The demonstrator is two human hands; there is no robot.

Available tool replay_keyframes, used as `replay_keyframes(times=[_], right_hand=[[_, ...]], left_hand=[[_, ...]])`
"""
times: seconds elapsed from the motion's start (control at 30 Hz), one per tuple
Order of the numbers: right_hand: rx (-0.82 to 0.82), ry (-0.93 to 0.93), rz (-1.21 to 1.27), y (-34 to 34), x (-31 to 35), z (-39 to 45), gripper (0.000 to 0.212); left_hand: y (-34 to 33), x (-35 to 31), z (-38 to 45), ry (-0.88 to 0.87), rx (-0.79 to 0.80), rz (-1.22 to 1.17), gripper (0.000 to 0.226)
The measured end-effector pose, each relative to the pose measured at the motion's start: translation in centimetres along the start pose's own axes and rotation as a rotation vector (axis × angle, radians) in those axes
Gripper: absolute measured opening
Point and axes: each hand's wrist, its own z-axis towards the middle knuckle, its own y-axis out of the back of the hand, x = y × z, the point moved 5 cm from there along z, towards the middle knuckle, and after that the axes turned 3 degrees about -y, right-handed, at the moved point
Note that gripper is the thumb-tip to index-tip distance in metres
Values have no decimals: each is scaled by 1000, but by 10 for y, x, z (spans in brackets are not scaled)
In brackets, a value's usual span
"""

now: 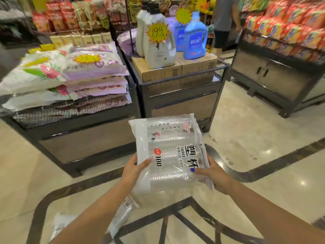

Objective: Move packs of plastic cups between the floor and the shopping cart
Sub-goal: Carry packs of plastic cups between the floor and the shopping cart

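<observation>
one pack of plastic cups (171,152), clear wrap with black and red print, is held up in front of the person, clear of the marble floor (255,120), long axis pointing away from the camera. the left hand (132,170) grips the pack's near left edge: thumb laid across the top face, remaining fingers hidden under the pack. the right hand (213,172) grips the near right edge in the same way, thumb with blue nail on top, fingers curled beneath. both hands are closed round the pack, not spread.

two further packs lie on the floor below the left forearm: a second pack (123,215) just under the held one, partly hidden by the arm, and a third pack (60,226) near the lower left, blurred. the two are apart from each other.

no shopping cart can be made out in this view.

surroundings: a black mesh display bin (84,127) on the left carries stacked flowered bags (70,71). just beside it, a second display bin (182,95) holds cardboard boxes (163,71) with white bottles (158,41) and blue bottles (194,36) standing on them; a yellow star price tag (158,32) sits on a white bottle. a shelf of red and orange packets (290,29) runs along the right. another person (224,20) stands at the far end of the aisle, well apart from the pack
</observation>
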Motion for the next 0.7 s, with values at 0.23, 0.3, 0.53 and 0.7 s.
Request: replay_keyframes(times=[0.23,0.3,0.53,0.7], right_hand=[[-159,127,193,-25,-23,-142,84],[-228,155,271,-29,-39,-190,100],[-504,231,397,11,-69,-381,76],[-794,336,401,58,-91,-529,68]], left_hand=[[2,-48,-96,-124,288,-73,99],[-3,-58,-126,-168,364,-58,101],[-98,-100,-237,-266,682,23,93],[-205,-131,-341,-374,863,24,70]])
